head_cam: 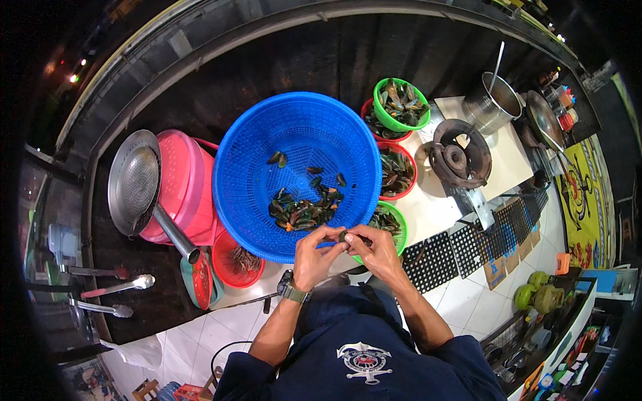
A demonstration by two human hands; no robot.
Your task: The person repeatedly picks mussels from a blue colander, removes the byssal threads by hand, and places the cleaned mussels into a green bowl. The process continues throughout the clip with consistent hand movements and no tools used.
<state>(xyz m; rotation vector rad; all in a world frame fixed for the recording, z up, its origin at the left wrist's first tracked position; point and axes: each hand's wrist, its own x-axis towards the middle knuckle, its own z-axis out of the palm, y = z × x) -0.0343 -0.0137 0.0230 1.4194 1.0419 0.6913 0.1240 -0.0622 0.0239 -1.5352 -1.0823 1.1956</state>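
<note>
My left hand (317,253) and my right hand (372,246) meet over the near right rim of a large blue plastic basket (246,150). A small green mussel (343,236) is pinched between the fingertips of both hands. Down in the basket, a heap of green mussels (303,213) gathers on the near side, with a few loose ones farther back. Close by my right hand, a green colander (401,225) holds more mussels, partly hidden by that hand. Behind it stands a red basket of mussels (397,168).
A green basket of mussels (399,108) rests on another red one. To the right are a cast-iron gas burner (459,154) and a steel pot (491,103). On the left, a perforated skimmer (135,183) leans over pink tubs (193,190); a red bowl (238,260) holds thin brownish pieces.
</note>
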